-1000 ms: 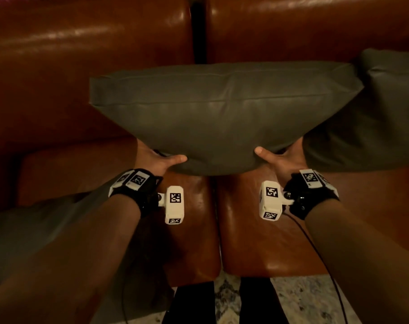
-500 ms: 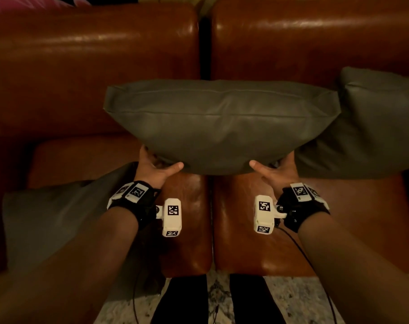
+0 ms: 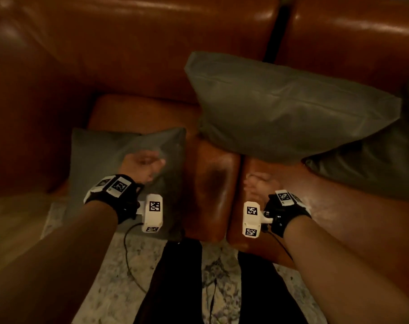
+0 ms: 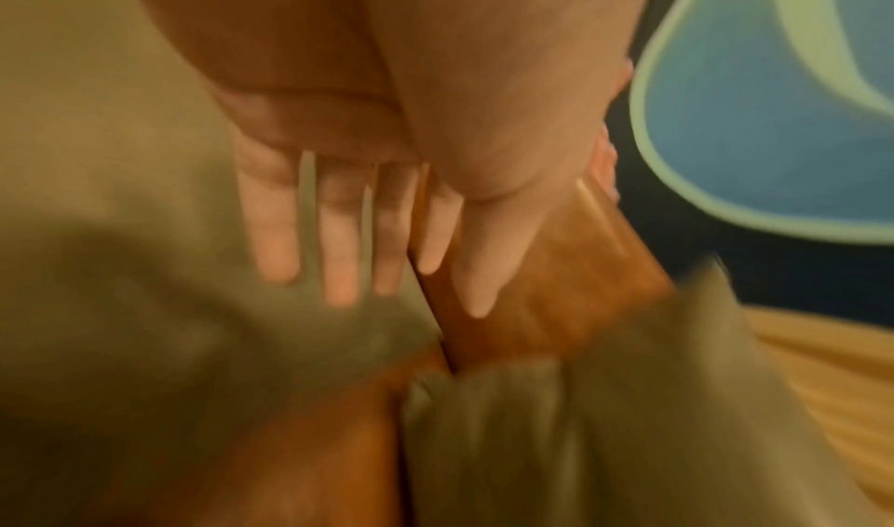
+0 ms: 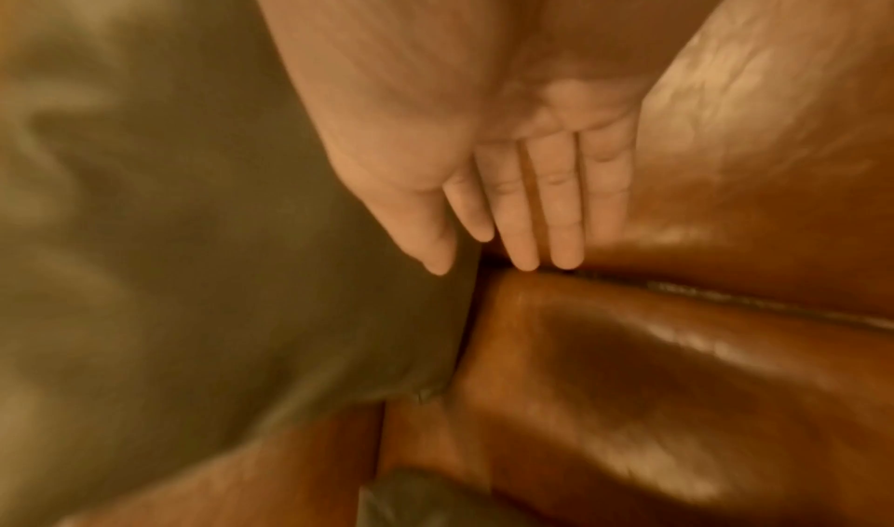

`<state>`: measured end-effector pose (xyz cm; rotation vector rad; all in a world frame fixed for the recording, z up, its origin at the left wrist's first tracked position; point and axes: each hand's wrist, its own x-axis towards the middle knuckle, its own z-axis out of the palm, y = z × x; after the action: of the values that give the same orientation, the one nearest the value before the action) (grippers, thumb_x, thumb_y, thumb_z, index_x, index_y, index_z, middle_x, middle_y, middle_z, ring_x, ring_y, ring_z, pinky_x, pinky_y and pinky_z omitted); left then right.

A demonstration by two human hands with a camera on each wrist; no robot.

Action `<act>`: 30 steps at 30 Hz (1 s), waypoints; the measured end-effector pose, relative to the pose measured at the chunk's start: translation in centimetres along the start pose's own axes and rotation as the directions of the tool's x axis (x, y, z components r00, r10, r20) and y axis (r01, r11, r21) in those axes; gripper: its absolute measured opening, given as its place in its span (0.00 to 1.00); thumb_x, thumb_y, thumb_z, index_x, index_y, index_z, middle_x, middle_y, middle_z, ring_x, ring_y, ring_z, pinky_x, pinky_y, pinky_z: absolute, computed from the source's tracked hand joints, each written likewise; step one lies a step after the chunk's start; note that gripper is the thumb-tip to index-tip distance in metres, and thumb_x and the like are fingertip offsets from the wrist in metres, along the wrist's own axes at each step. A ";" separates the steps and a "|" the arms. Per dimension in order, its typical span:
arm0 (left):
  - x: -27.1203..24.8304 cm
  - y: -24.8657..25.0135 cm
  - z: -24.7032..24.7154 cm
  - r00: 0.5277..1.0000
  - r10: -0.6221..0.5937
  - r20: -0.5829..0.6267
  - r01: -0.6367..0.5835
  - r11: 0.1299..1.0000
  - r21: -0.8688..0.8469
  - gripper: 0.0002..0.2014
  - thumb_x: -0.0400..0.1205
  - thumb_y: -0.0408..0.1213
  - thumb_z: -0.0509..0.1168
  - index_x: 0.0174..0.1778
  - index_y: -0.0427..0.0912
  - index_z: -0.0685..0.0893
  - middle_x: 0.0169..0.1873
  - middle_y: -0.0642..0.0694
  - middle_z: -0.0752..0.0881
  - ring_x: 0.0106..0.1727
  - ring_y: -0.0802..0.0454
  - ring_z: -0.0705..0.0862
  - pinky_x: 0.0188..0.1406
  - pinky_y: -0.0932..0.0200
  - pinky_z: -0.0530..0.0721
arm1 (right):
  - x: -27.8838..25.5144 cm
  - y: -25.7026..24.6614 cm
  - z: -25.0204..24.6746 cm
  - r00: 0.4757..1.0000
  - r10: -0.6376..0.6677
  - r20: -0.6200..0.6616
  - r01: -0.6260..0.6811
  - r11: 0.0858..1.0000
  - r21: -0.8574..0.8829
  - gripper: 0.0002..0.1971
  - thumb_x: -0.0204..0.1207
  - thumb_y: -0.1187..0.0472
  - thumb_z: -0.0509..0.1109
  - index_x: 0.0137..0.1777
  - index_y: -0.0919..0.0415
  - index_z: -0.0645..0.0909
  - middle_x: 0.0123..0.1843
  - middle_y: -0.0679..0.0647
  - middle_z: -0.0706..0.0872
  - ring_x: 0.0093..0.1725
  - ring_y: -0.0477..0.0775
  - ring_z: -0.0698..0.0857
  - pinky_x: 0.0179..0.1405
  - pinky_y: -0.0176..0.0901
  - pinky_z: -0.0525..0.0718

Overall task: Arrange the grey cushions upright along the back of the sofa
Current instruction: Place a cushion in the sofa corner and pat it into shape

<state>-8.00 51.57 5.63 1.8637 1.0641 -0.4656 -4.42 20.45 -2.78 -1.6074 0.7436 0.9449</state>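
Your left hand (image 3: pixel 141 166) hovers over the flat grey cushion (image 3: pixel 98 157) that lies on the seat at the left; its fingers (image 4: pixel 338 237) are straight and a little spread, holding nothing. Your right hand (image 3: pixel 257 185) is over the bare leather seat (image 3: pixel 339 218), with the fingers (image 5: pixel 561 206) straight and close together, also empty. The middle grey cushion (image 3: pixel 287 111) leans against the backrest of the sofa (image 3: pixel 128 54), across the gap between the two seats, and its right corner lies over a third grey cushion (image 3: pixel 374 164).

The middle cushion looks tilted, so I think it can slide forward on the smooth leather when nothing supports it. If you pull up the flat cushion by one corner only, it will probably fold and not stand.

The third cushion is cut off by the right edge, so you cannot tell if it stands upright. Both wrist views are blurred, and in the head view both hands are blurred too.
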 end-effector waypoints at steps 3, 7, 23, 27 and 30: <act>1.0 -3.2 -6.1 0.983 -0.050 -0.176 0.064 0.995 0.077 0.16 0.80 0.41 0.76 0.62 0.40 0.89 0.58 0.41 0.89 0.61 0.44 0.87 0.67 0.45 0.86 | -0.8 -1.0 5.9 0.998 -0.007 0.056 0.011 0.998 -0.067 0.12 0.86 0.63 0.70 0.67 0.59 0.83 0.56 0.59 0.90 0.53 0.58 0.90 0.45 0.47 0.88; 4.1 -7.5 -13.7 0.943 -0.143 -0.300 0.184 0.976 0.114 0.35 0.75 0.53 0.78 0.76 0.42 0.80 0.72 0.41 0.84 0.71 0.40 0.83 0.69 0.49 0.79 | -1.9 -2.0 14.2 0.999 -0.042 0.026 0.045 0.993 -0.107 0.16 0.80 0.56 0.78 0.66 0.58 0.86 0.65 0.64 0.91 0.58 0.61 0.91 0.61 0.59 0.91; 18.7 -15.1 -20.8 0.991 -0.073 0.110 0.086 0.989 -0.117 0.70 0.41 0.68 0.86 0.84 0.69 0.64 0.75 0.56 0.80 0.72 0.50 0.81 0.74 0.43 0.79 | 2.0 -4.1 29.6 0.983 -0.101 -0.153 0.027 0.906 -0.423 0.67 0.46 0.17 0.77 0.88 0.41 0.61 0.87 0.48 0.73 0.82 0.62 0.76 0.84 0.63 0.71; 17.5 -14.5 -20.2 0.994 -0.062 0.088 0.074 0.989 -0.129 0.71 0.37 0.69 0.86 0.83 0.59 0.70 0.72 0.56 0.83 0.72 0.51 0.82 0.76 0.45 0.78 | 0.5 -4.1 29.1 0.977 -0.145 -0.158 0.099 0.958 -0.269 0.66 0.44 0.23 0.85 0.85 0.43 0.68 0.82 0.47 0.79 0.79 0.59 0.80 0.82 0.59 0.75; 15.8 -13.3 -20.3 0.999 -0.021 0.048 0.026 0.993 -0.111 0.69 0.38 0.70 0.85 0.81 0.54 0.74 0.69 0.55 0.85 0.68 0.52 0.84 0.74 0.47 0.80 | -0.9 -4.3 28.3 0.975 -0.182 -0.125 0.162 0.974 -0.157 0.55 0.58 0.41 0.90 0.85 0.51 0.70 0.78 0.48 0.82 0.76 0.55 0.81 0.74 0.42 0.74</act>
<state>-12.40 79.29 -1.63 1.7358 1.0607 -0.4517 -6.86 48.94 -2.92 -1.8497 0.6283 0.7829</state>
